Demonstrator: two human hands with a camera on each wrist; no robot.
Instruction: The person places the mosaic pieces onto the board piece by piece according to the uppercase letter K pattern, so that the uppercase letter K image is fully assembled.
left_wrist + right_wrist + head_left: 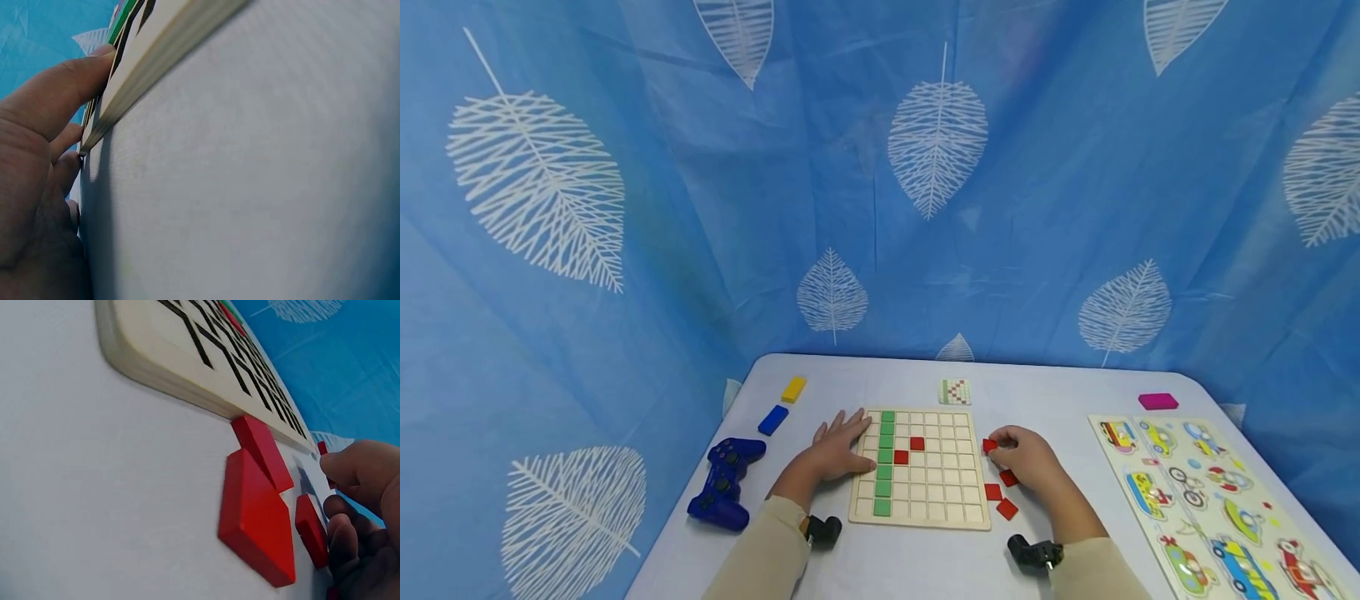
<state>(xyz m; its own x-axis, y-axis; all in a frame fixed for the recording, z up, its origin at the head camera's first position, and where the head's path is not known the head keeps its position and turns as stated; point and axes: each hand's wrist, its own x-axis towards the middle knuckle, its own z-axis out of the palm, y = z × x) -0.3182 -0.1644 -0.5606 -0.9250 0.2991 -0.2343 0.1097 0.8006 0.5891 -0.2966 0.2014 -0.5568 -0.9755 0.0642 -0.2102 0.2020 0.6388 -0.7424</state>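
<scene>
A square wooden grid board (927, 515) lies flat on the table, with a column of green tiles (883, 472) near its left side and two red tiles (917, 443) set diagonally to the right of that column. My left hand (835, 450) rests on the board's left edge, fingers spread and thumb on the surface; its thumb (69, 87) shows against the rim in the left wrist view. Just off the board's right edge, my right hand (1028, 457) pinches a red tile (989, 446) between thumb and fingers. Several loose red tiles (259, 519) lie below that hand, beside the board.
A small pattern card (955, 392) lies behind the board. At left are a blue game controller (726, 483), a blue block (772, 420) and a yellow block (793, 389). A picture puzzle board (1213, 492) and a pink block (1158, 402) occupy the right side.
</scene>
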